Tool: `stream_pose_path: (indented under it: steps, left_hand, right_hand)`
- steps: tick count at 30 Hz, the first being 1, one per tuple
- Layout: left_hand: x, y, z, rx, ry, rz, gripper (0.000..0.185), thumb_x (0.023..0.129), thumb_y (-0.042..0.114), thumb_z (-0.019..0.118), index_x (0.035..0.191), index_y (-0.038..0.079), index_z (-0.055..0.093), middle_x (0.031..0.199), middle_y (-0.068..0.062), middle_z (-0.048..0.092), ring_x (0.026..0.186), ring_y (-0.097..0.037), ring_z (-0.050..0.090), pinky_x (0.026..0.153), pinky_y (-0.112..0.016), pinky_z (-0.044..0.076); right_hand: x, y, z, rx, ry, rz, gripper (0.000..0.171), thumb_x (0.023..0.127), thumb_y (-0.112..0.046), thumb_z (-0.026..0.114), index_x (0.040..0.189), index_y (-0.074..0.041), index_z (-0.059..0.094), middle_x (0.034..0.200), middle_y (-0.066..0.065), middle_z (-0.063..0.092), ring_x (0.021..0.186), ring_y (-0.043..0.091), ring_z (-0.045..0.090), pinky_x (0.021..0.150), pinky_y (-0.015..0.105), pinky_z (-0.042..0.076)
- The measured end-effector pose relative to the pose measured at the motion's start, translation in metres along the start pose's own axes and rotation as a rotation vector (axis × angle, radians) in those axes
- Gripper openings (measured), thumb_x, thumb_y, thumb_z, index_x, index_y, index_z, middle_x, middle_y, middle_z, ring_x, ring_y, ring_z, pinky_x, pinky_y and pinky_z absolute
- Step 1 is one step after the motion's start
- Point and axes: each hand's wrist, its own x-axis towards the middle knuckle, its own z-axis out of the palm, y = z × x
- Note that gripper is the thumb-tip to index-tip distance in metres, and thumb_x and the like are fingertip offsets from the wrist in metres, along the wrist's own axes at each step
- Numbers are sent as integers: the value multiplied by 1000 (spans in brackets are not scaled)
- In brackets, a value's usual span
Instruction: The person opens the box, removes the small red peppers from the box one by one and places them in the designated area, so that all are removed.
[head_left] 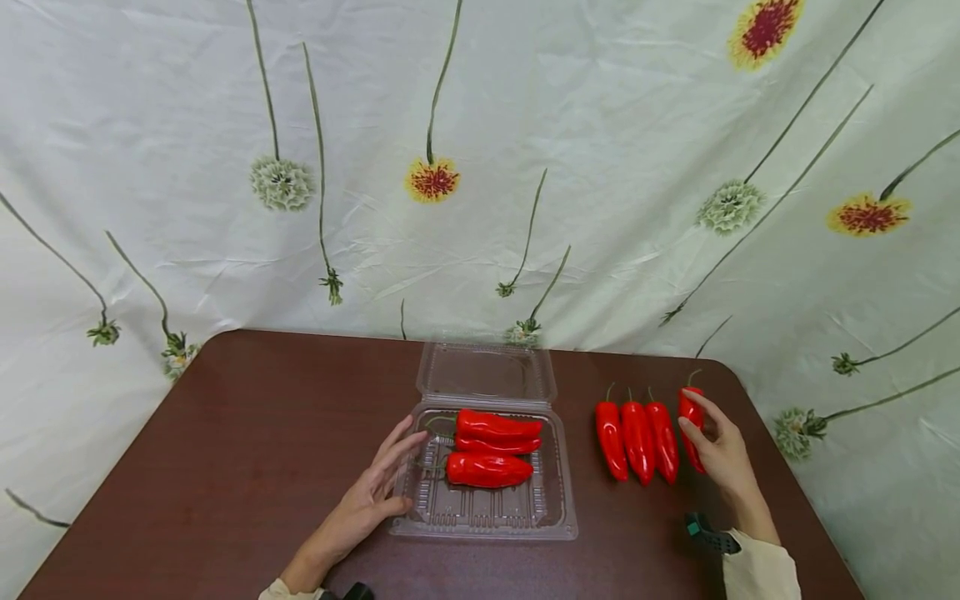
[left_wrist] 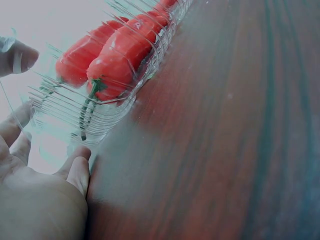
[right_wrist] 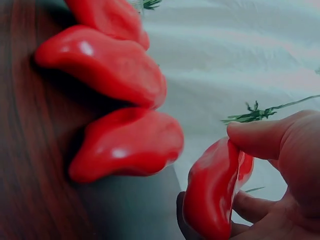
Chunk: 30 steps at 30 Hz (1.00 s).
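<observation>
A clear plastic clamshell box (head_left: 558, 500) stands on the table with its lid tipped back. Red chili peppers (head_left: 491, 471) lie sideways inside it, stems to the left. My left hand (head_left: 367, 496) rests against the box's left side, fingers spread and nearly straight; the left wrist view shows the fingertips at the ribbed wall (left_wrist: 115, 122). To the right of the box, three more red peppers (head_left: 637, 442) lie in a row, stems pointing away. Beside them my right hand (head_left: 720, 450) pinches another red pepper (right_wrist: 212, 190) between thumb and fingers.
The dark brown wooden table (head_left: 247, 450) has its far edge against a pale cloth (head_left: 360, 208) printed with flowers. The raised box lid (head_left: 487, 371) reaches close to that edge. A dark strap (head_left: 712, 533) is on the right wrist.
</observation>
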Motion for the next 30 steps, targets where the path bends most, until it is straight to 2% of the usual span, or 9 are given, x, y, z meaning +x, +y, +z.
stream_pose_path:
  steps: [7,11,15,20,27,30]
  left_hand:
    - [1,0,-1,0,-5,17,75,87,-12,54,155,-8,23,166,-19,-11,147,2,25,113,-9,21]
    - [0,0,-1,0,-4,10,75,88,-11,54,155,-6,23,166,-20,-12,147,2,25,113,-9,21]
    - [-1,0,-1,-7,-7,-6,75,88,-11,54,156,-4,23,166,-19,-13,147,3,24,114,-9,20]
    - [-1,-1,-1,-4,-8,-16,76,88,-12,54,156,-5,22,167,-18,-14,147,4,24,113,-8,20]
    - [-2,-1,-1,-6,-5,-26,75,89,-11,54,156,-5,22,167,-16,-14,147,4,23,113,-7,19]
    - [-2,-1,0,-3,-4,-30,75,89,-10,55,156,-5,22,167,-16,-14,148,4,22,112,-7,19]
  right_hand:
    - [0,4,2,-40,-18,15,52,101,-18,59,150,-9,44,125,28,60,80,4,56,58,26,48]
    - [0,5,3,-51,-16,18,51,101,-19,59,150,-10,46,114,26,62,71,7,53,53,26,44]
    - [0,8,2,-65,-13,33,53,101,-18,59,151,-9,43,121,25,58,72,7,49,55,25,43]
    - [0,11,2,-51,-31,114,56,102,-16,57,154,-8,38,141,28,49,87,2,50,66,23,46]
    - [2,14,8,-23,-70,193,56,103,-14,54,155,-9,35,149,28,43,114,30,50,76,21,43]
    - [2,15,9,-19,-87,215,57,104,-15,52,156,-11,32,151,28,40,125,36,46,84,24,44]
